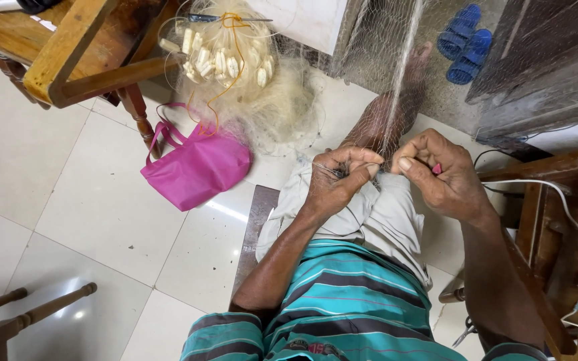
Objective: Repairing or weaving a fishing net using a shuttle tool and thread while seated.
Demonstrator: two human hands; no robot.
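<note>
In the centre of the frame the fishing net (396, 73) runs taut from the person's lap up toward the top edge, stretched over the outstretched leg (386, 117) so that the foot seems to keep the mesh under tension while the hands work the near end. The left hand (339, 177) is curled tight, thumb and forefinger pinched together on a few strands of mesh just above the pale shorts (369, 214), holding them steady. The right hand (439, 177), just beside it and almost touching, is also closed, fingers folded around a small pink object (437, 169); it may be a netting needle or a blade, but too little shows to tell. In the upper middle of the frame the rest of the net lies heaped on the tiles, its white floats (219, 60) bunched together with an orange cord (225, 80), kept out of the way of the working stretch. A magenta bag (199, 167) rests below that heap, near a wooden chair (81, 53) at upper left. Blue sandals (463, 43) sit at upper right.
</note>
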